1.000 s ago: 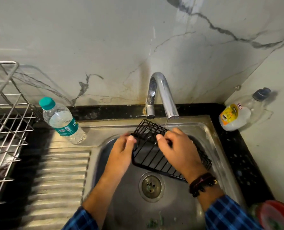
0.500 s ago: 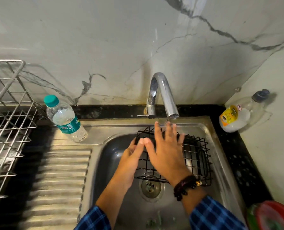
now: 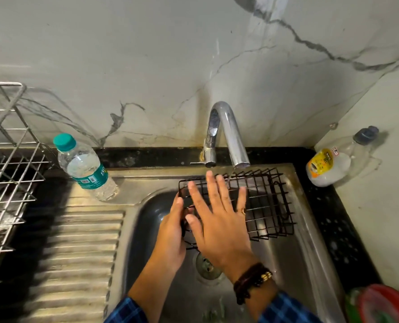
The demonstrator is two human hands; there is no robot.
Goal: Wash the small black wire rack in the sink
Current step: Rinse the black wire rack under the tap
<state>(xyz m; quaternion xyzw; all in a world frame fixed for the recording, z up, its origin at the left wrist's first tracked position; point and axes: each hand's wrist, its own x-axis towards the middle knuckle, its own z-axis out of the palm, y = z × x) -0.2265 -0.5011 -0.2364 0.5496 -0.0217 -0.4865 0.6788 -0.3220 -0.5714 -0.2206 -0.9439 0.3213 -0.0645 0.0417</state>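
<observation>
The small black wire rack (image 3: 267, 205) is held level over the steel sink (image 3: 310, 241), under the chrome tap (image 3: 228, 134), from which a thin stream of water runs. My left hand (image 3: 173, 236) grips the rack's left edge, fingers curled round the wire. My right hand (image 3: 219, 220) lies flat on top of the rack with its fingers straight and spread, covering the rack's left half. The drain (image 3: 208, 266) shows below my right wrist.
A water bottle (image 3: 84, 169) with a teal cap stands at the sink's back left, above the ribbed drainboard (image 3: 77, 257). A steel dish rack (image 3: 5, 173) fills the far left. A soap bottle (image 3: 331, 164) leans in the right corner. A red and green object (image 3: 385, 304) sits bottom right.
The rack went from tilted to level and shifted right under the tap. My right hand let go of the wires and now lies flat on top, having slid slightly over the rack.
</observation>
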